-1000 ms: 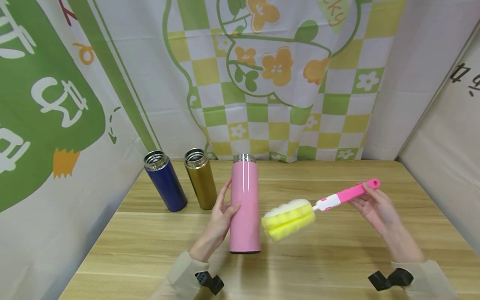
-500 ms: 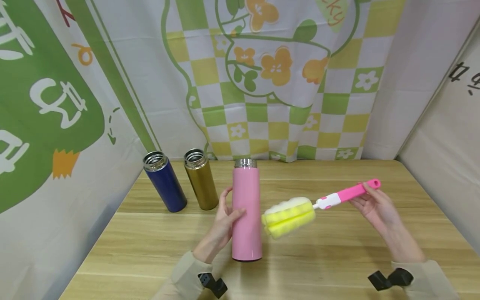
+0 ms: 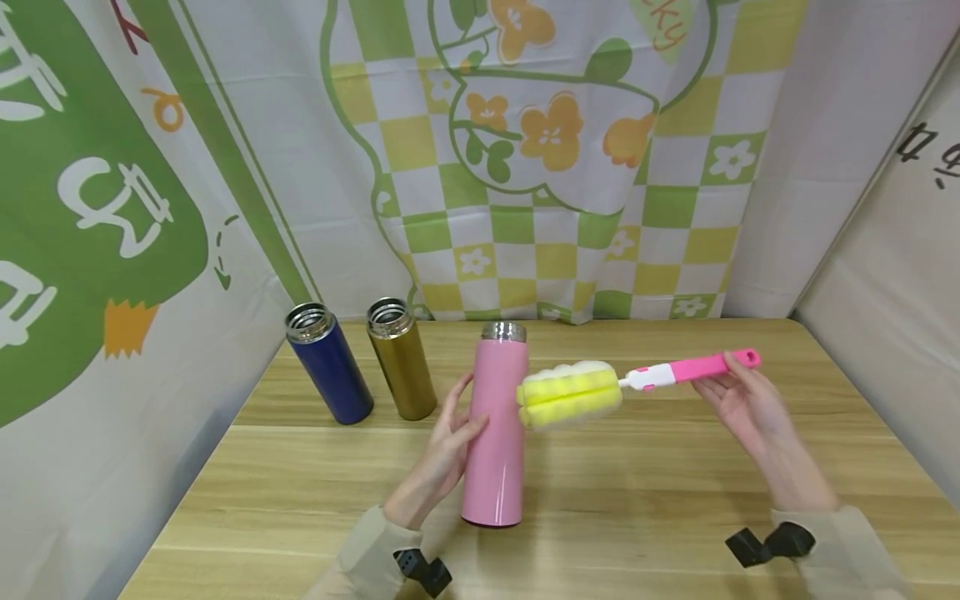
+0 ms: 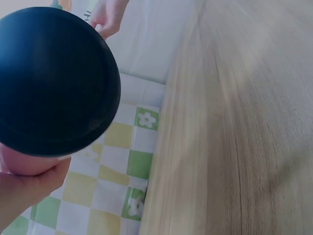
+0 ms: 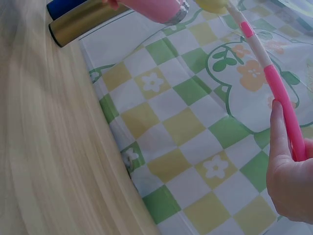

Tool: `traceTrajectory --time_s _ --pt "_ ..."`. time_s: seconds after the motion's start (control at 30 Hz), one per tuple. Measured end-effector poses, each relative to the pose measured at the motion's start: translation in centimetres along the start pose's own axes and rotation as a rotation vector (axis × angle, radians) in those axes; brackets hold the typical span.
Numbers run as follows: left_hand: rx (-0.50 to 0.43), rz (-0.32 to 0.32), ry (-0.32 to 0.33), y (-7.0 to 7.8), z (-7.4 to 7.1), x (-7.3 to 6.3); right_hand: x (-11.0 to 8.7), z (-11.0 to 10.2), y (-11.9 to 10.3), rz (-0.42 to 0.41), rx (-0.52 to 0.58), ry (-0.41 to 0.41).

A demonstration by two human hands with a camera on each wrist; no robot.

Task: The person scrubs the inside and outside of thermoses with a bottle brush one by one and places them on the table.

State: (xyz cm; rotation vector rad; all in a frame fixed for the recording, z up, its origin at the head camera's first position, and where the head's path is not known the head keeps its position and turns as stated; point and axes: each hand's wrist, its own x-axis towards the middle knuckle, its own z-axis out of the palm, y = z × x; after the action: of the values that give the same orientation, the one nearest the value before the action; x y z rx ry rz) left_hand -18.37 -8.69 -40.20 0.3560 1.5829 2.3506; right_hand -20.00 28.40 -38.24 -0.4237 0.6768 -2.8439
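Note:
My left hand [image 3: 438,450] grips a pink thermos flask [image 3: 497,442] by its side, thumb across the front. The flask leans slightly, its bare steel neck up and away; its dark round base [image 4: 56,83] fills much of the left wrist view. In my right hand [image 3: 752,408] is a bottle brush, its pink-and-white handle [image 3: 697,367] pinched near the end between thumb and fingers. The brush's yellow and white sponge head [image 3: 572,395] points left, its tip overlapping the flask's right side in the head view. The right wrist view shows the handle [image 5: 284,103] along my thumb.
A blue flask [image 3: 330,367] and a gold flask [image 3: 403,362], both without lids, stand at the back left of the wooden table [image 3: 637,517]. A printed curtain [image 3: 555,250] hangs behind the table's far edge, with cloth walls on both sides.
The pink flask has come nearer to me and now tilts, its neck shifting right. My right hand has raised the brush, bringing the sponge head up and closer to the flask.

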Motion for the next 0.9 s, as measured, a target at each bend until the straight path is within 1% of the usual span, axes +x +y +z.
traceTrajectory --time_s 0.23,0.43,0.6,0.73,0.9 --pt "0.0 0.001 -0.067 0.0 0.0 -0.1 1.0 1.1 -0.1 -0.044 0.089 0.119" --pt "-0.007 0.011 -0.075 -0.1 0.1 -0.2 1.6 1.8 0.1 -0.068 0.08 0.182" --pt "-0.011 0.021 -0.076 -0.2 0.2 -0.2 1.9 2.0 0.2 -0.073 0.092 0.193" --pt "-0.01 0.03 -0.095 -0.2 0.1 -0.1 2.0 1.9 0.4 -0.071 0.113 0.182" --pt "-0.016 0.031 -0.112 -0.1 0.2 0.0 1.9 1.8 0.6 -0.064 0.099 0.184"
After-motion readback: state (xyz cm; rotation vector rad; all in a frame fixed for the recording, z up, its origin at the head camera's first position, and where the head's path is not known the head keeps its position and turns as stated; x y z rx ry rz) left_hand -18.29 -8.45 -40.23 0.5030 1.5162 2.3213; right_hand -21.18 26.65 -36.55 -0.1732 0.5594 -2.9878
